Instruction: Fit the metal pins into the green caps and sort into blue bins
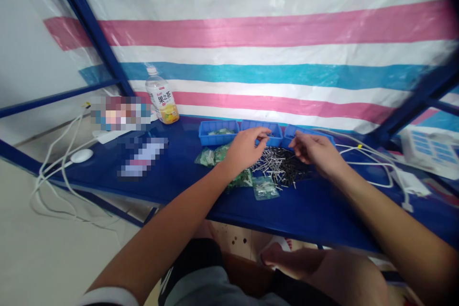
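Observation:
My left hand (246, 148) is over the front of the middle blue bin (275, 140), its fingers bent together; what they hold, if anything, is too small to tell. My right hand (312, 152) hovers by the right blue bin (288, 139), fingers curled in and slightly blurred. Beneath and between the hands lies a pile of thin silver and black pins (278, 166). A left blue bin (218, 138) has small bags inside. Green-tinted clear bags lie under my left wrist, and one small clear bag (265, 188) of pale pieces rests in front of the pile.
The blue table (179, 172) carries a drink bottle (163, 98) at the back left and a blurred-out flat item. White cables (373, 162) and a power strip (412, 182) lie at right. Blue frame posts and a striped sheet (251, 33) stand behind.

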### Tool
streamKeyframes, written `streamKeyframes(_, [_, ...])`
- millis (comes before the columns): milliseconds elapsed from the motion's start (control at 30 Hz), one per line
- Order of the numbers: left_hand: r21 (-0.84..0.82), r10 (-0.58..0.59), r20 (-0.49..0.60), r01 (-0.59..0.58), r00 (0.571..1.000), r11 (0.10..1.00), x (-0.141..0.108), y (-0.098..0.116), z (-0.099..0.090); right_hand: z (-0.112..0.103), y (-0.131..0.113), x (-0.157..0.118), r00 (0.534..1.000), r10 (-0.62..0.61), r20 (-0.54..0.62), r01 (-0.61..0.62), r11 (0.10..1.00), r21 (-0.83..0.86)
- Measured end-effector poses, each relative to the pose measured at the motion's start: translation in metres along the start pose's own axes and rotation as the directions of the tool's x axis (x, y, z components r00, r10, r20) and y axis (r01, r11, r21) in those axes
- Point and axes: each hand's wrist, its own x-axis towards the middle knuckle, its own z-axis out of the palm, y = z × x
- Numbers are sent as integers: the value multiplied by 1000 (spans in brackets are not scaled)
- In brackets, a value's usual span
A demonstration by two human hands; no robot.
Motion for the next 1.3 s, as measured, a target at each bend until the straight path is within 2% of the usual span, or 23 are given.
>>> streamKeyframes(67, [36,18,7,-18,1000,999,0,-2,1,1,-3,-5,988,-151,41,156,975,-159])
streamKeyframes(100, [52,23,10,-23,1000,998,-1,-3,1,4,-4,-8,969,-236,75,247,934,-257])
streamKeyframes(200, [94,32,19,-34,999,995,-2,-4,3,12,-7,-15,862,-443,247,507,745,-434])
streamKeyframes(300, [114,27,33,-30,999,993,-2,-5,4,19,-5,-16,754,-509,416,657,596,-462])
streamKeyframes(367, [124,19,39,-24,999,992,-3,-5,4,20,-2,-14,727,-501,469,686,553,-473])
streamKeyframes(533, [152,2,66,-12,998,988,-2,-2,4,18,4,-8,733,-484,478,679,566,-468])
streamKeyframes(800, [189,20,72,-33,997,981,-4,-4,3,21,0,-3,717,-535,447,697,563,-444])
streamKeyframes(1000, [187,38,37,-44,999,981,-5,-8,4,21,-10,-1,739,-585,333,669,581,-463])
streamKeyframes(1100, [175,8,31,-14,999,985,-6,-8,2,20,-8,-1,750,-601,277,652,602,-461])
streamKeyframes(1200, [150,-51,66,40,997,988,-7,-5,-1,18,-6,-1,773,-597,212,617,632,-468])
streamKeyframes(1300, [110,-50,102,39,994,993,-8,-2,-5,17,-9,-3,765,-618,181,625,646,-438])
